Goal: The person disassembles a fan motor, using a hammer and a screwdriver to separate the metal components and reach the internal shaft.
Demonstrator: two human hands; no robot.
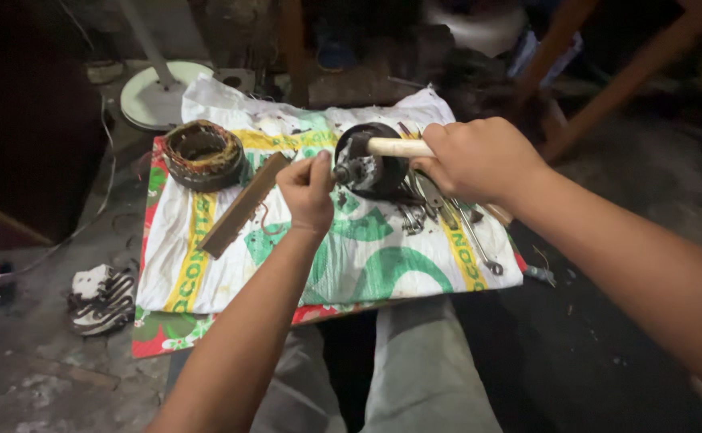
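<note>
Left hand (307, 191): forearm runs up from bottom centre, wrist straight, fingers pinched together at the tips, thumb up. Right hand (478, 159): arm comes in from lower right, wrist slightly bent, fingers curled in a closed fist grip, knuckles up. The 2 hands sit near each other, not touching.

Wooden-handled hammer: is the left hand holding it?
No, the right hand grips the wooden-handled hammer; the left hand pinches the dark round motor part.
</note>
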